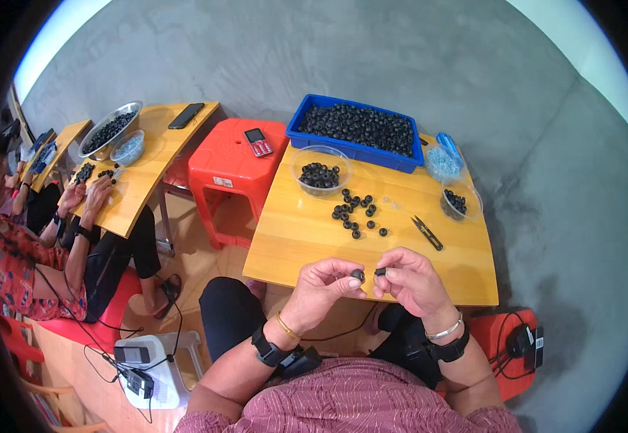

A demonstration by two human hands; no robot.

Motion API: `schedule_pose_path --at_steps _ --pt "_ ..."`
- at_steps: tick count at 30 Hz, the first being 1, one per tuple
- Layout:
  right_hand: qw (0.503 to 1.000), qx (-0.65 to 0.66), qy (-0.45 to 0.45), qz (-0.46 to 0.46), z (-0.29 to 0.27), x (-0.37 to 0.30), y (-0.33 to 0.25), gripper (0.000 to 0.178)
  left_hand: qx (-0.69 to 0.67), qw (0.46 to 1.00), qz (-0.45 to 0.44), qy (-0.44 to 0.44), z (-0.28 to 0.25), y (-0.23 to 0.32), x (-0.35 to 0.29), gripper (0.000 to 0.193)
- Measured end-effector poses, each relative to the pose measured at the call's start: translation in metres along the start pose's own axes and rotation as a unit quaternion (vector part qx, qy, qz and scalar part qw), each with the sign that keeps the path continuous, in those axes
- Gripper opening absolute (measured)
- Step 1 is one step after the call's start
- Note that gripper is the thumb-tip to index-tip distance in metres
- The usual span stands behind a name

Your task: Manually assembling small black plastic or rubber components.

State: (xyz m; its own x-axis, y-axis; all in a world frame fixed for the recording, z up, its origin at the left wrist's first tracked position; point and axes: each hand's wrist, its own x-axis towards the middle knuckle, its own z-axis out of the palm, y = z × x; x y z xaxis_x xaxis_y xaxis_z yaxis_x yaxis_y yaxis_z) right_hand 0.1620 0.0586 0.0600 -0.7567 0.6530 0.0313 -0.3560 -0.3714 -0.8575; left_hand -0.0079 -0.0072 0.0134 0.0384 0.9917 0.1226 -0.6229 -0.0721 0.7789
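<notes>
Above the near edge of the wooden table (285, 252), my left hand (320, 290) pinches a round black bead-like part (358, 276) between thumb and fingers. Close beside it, my right hand (421, 287) grips a small dark piece (380, 272), too small to name. The two pieces are apart by a narrow gap. Beyond my hands, several loose black round parts (355, 225) lie scattered on the tabletop. To their right rests a pair of black thread snips (427, 233). A clear bowl (319, 189) of the same black parts stands behind the loose ones.
A blue tray (357, 151) heaped with black parts sits at the table's far side. Clear tubs of black parts (455, 203) and pale blue bits (443, 164) stand at right. A red stool (231, 162) bears a phone (258, 142). Another person (47, 267) works at the left table.
</notes>
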Motion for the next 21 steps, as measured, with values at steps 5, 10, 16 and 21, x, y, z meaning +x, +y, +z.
schedule_pose_path --at_steps 5,10,16,21 --pt "0.999 0.026 0.018 -0.01 0.003 -0.002 0.001 0.01 -0.001 1.0 0.002 -0.002 0.002 0.002 -0.005 0.018" --pt "0.999 -0.005 0.038 -0.014 0.011 -0.002 0.005 0.008 0.013 1.0 0.022 0.005 0.003 0.003 -0.003 0.019" --pt "0.998 -0.024 0.046 -0.042 0.012 0.002 0.015 0.005 0.04 0.998 0.034 0.017 -0.001 0.0 -0.002 0.018" --pt "0.997 -0.034 0.043 -0.048 0.009 0.005 0.021 0.006 0.043 0.998 0.047 0.019 -0.002 0.0 -0.002 0.018"
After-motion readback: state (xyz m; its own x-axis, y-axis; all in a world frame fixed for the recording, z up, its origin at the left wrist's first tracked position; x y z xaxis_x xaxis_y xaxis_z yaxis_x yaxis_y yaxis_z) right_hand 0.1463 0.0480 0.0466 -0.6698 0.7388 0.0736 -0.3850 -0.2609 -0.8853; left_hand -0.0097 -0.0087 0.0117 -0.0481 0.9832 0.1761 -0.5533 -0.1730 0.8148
